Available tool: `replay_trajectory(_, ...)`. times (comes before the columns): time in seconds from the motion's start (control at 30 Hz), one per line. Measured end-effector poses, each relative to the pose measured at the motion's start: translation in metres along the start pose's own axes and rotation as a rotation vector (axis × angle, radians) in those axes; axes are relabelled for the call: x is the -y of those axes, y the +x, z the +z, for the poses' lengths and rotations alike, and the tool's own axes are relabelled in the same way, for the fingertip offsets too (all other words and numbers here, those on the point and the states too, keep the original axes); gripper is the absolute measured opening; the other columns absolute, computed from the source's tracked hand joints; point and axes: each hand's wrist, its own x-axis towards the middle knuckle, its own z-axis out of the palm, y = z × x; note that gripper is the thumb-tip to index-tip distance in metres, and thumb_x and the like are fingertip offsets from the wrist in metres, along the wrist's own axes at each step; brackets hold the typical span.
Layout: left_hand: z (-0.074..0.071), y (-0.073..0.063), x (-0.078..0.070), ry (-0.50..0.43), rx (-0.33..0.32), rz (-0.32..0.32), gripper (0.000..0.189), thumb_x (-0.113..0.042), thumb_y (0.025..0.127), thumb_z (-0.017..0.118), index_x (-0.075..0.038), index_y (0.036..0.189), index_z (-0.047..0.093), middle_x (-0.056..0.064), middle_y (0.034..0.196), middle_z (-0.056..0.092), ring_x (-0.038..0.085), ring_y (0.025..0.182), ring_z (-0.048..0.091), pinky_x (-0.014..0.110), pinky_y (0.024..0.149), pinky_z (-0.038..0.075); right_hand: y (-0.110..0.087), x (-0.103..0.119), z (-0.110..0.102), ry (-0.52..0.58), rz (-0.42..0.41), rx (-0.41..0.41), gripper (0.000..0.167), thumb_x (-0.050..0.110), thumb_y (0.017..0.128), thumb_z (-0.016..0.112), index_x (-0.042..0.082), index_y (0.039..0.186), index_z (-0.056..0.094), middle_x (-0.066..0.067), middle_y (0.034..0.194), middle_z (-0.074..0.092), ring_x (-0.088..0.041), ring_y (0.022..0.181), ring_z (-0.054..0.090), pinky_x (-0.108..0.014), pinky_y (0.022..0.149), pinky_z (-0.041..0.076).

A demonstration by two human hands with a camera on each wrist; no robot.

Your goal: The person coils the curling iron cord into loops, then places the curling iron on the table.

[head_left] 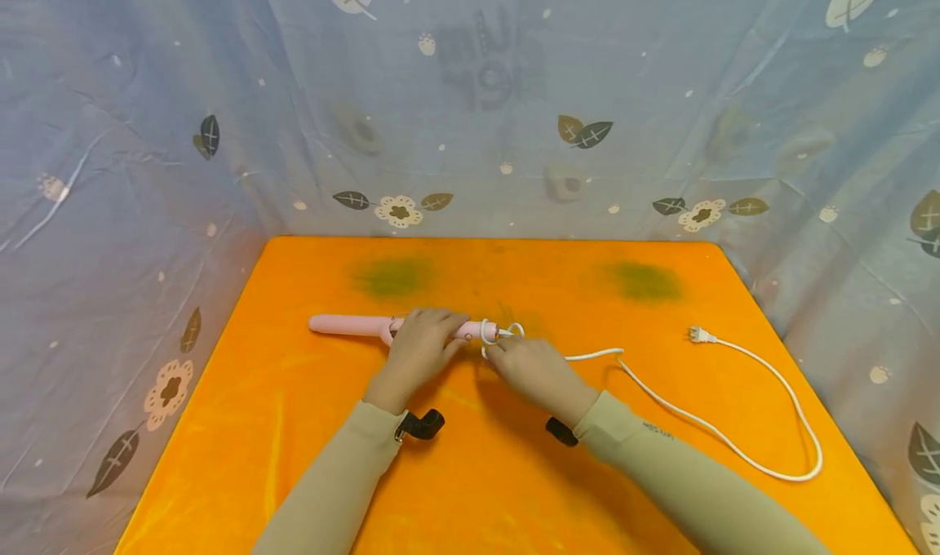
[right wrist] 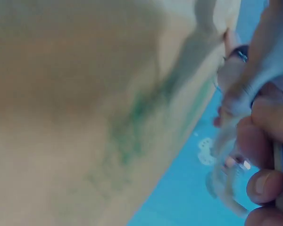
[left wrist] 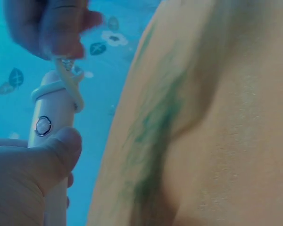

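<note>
A pink curling iron (head_left: 345, 325) lies crosswise over the table, its barrel pointing left. My left hand (head_left: 422, 343) grips it around the handle, the thumb lying below a round button (left wrist: 43, 125) in the left wrist view. Around the handle's end runs a loop of white cord (left wrist: 49, 88). At that end my right hand (head_left: 536, 371) pinches the cord; in the right wrist view its curled fingers (right wrist: 262, 181) hold a stretch of it, and a loop there is blurred. The rest of the cord trails right to a two-pronged plug (head_left: 701, 335).
An orange cloth-covered table (head_left: 294, 457) bears two dark green smudges near its back edge. Grey-blue curtains (head_left: 470, 114) printed with leaves and flowers enclose the back and both sides. Black wrist straps (head_left: 422, 424) are on both wrists.
</note>
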Motion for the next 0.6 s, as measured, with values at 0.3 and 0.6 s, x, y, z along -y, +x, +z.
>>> replay_trajectory(0.3, 0.003, -0.002, -0.003, 0.004, 0.034, 0.007, 0.039, -0.037, 0.092, 0.066, -0.016, 0.125, 0.066, -0.002, 0.117, 0.066, 0.020, 0.108, 0.058, 0.038, 0.103, 0.035, 0.016, -0.018, -0.021, 0.059, -0.020, -0.010, 0.027, 0.031, 0.084, 0.077, 0.014, 0.073, 0.058, 0.005, 0.061, 0.046, -0.008, 0.047, 0.037, -0.022, 0.042, 0.033)
replay_trajectory(0.6, 0.009, -0.006, -0.003, -0.025, 0.074, 0.019, 0.035, -0.040, 0.095, 0.060, -0.018, 0.121, 0.066, -0.003, 0.116, 0.064, 0.020, 0.108, 0.056, 0.040, 0.104, 0.032, 0.024, -0.021, -0.036, 0.165, -0.026, 0.136, 0.018, 0.018, 0.089, 0.072, 0.009, 0.093, 0.056, 0.001, 0.079, 0.057, -0.014, 0.067, 0.053, -0.025, 0.062, 0.047)
